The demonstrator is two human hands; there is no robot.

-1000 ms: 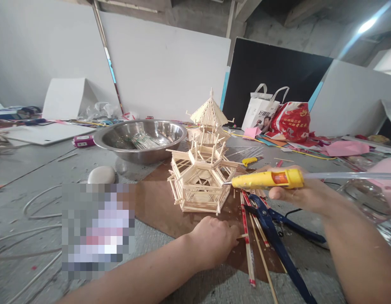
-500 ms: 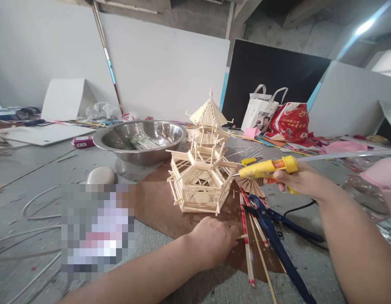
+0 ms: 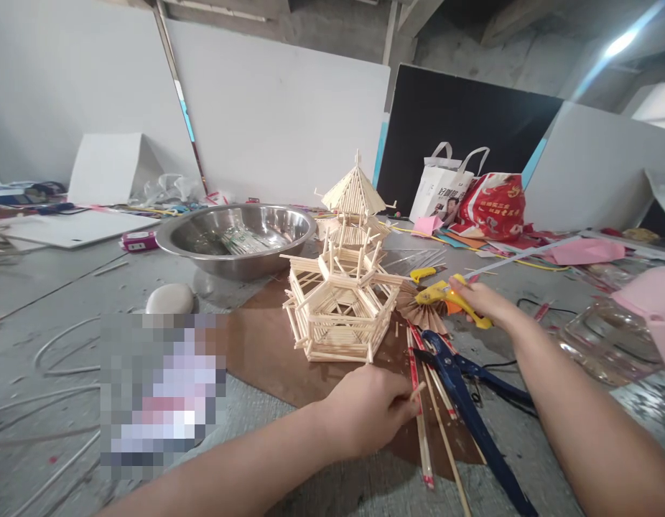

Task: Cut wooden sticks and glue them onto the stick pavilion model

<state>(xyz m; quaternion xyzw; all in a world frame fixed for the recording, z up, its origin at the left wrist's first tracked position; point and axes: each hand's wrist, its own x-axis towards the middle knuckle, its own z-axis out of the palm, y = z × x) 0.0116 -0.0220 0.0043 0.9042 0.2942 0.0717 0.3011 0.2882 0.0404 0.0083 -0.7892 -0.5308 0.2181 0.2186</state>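
Observation:
A stick-built pagoda model [image 3: 343, 301] stands on a brown sheet [image 3: 268, 359] in the middle of the table. My left hand [image 3: 373, 409] rests in front of it, fingers pinched on a short wooden stick [image 3: 417, 392]. My right hand [image 3: 480, 303] reaches out to the right of the model and grips a yellow glue gun [image 3: 445, 294], its nozzle pointing left and low over a small paper fan [image 3: 421, 314]. A clear glue stick [image 3: 526, 255] trails from the gun to the right.
Blue-handled cutters [image 3: 467, 406] and wrapped chopsticks [image 3: 421, 431] lie near my left hand. A steel bowl [image 3: 238, 237] sits behind the model, a white stone [image 3: 169, 299] to its left. Bags [image 3: 472, 201], pink paper and a glass jar [image 3: 607, 345] crowd the right.
My right hand has carried the glue gun away from the model, lower and farther back, down to the table by the paper fan. My left hand lifted slightly with the stick.

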